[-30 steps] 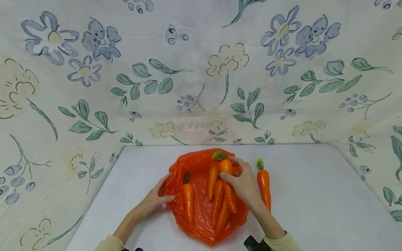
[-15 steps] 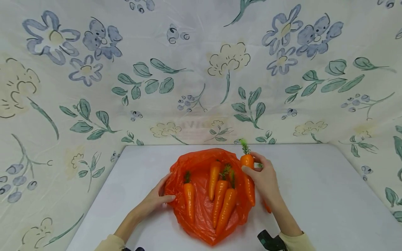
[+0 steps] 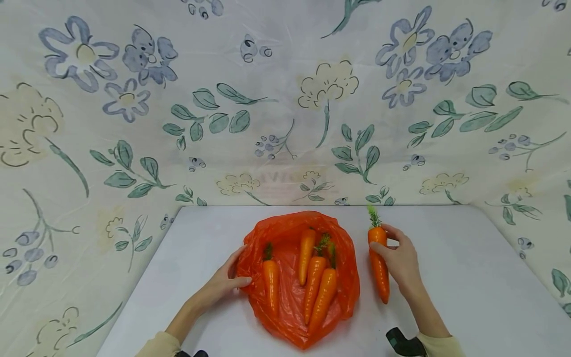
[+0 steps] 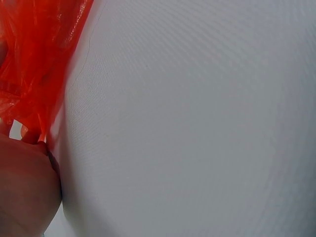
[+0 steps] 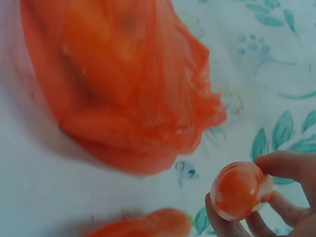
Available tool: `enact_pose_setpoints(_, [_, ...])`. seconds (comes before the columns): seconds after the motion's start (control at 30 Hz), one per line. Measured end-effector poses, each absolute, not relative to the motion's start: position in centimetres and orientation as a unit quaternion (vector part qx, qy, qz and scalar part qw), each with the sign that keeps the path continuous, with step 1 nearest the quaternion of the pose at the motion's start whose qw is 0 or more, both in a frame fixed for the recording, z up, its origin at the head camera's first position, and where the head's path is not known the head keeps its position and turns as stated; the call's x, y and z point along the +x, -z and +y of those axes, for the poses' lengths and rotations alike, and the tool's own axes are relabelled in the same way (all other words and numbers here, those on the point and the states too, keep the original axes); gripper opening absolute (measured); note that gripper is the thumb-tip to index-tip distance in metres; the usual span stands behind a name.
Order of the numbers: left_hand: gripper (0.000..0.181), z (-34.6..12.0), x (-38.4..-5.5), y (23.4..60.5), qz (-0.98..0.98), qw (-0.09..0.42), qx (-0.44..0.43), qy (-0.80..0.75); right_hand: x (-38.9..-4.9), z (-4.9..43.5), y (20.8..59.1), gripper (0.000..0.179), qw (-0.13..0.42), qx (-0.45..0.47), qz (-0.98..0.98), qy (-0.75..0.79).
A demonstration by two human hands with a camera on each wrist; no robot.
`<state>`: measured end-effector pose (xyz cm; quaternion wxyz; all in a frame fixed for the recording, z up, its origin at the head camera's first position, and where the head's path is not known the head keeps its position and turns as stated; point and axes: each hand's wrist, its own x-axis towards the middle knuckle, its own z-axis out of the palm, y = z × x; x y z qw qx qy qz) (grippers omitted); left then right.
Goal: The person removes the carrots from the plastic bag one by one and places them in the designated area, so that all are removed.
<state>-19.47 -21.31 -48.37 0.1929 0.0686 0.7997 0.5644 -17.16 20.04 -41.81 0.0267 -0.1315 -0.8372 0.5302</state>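
My right hand (image 3: 401, 255) pinches a carrot (image 3: 378, 263) with a green leafy top near its upper end, just right of the bag. In the right wrist view this held carrot (image 5: 237, 191) is seen end-on between thumb and fingers. A second carrot (image 5: 148, 224) lies on the table below it, hidden behind the held one in the head view. My left hand (image 3: 223, 277) grips the left edge of a red plastic bag (image 3: 290, 317), spread wide at its mouth. Inside the bag lie one carrot (image 3: 270, 287) at left and several more carrots (image 3: 323, 297) at right.
Everything rests on a white table (image 3: 455, 277). Behind it and at the sides hangs a floral-patterned cloth (image 3: 285, 109).
My right hand has lifted a carrot from the bag's right side and carried it right, over the carrot lying on the table. My left hand keeps its place on the bag.
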Motion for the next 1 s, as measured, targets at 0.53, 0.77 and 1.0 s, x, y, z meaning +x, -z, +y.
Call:
enact_pose_setpoints(0.53, [0.088, -21.0, -19.2, 47.9, 0.801, 0.193, 0.066, -0.563, -17.2, 23.4, 44.0, 0.061, 0.004, -0.171, -0.848, -0.501])
enact_pose_setpoints(0.77, [0.088, -21.1, -19.3, 48.1, 0.803, 0.191, 0.069, -0.56, -17.1, 24.1, 44.8, 0.06, 0.01, -0.183, -0.849, -0.496])
enact_pose_setpoints(1.0, [0.088, -21.1, -19.3, 48.1, 0.803, 0.193, 0.069, -0.56, -17.2, 24.4, 45.6, 0.058, 0.012, -0.195, -0.85, -0.49])
